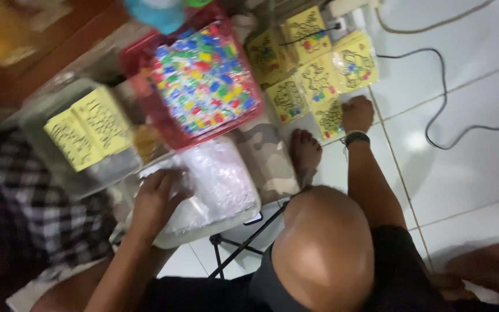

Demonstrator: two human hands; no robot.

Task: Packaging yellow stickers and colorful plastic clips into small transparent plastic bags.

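while the left hand [158, 196] lies flat and open on the clear plastic tub of white bits [218, 185], the right hand [357, 113] rests curled on the flat yellow printed packets [319, 81], well right of the tub; whether it grips one, i cannot tell.

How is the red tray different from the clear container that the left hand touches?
The red tray holds a heap of small pieces in many colours; the clear container holds pale, whitish plastic bags. The red tray lies farther from the person, and no hand touches it; the left hand rests in the clear container. The right hand is on the yellow packets instead. Both bins are shallow, open and full.
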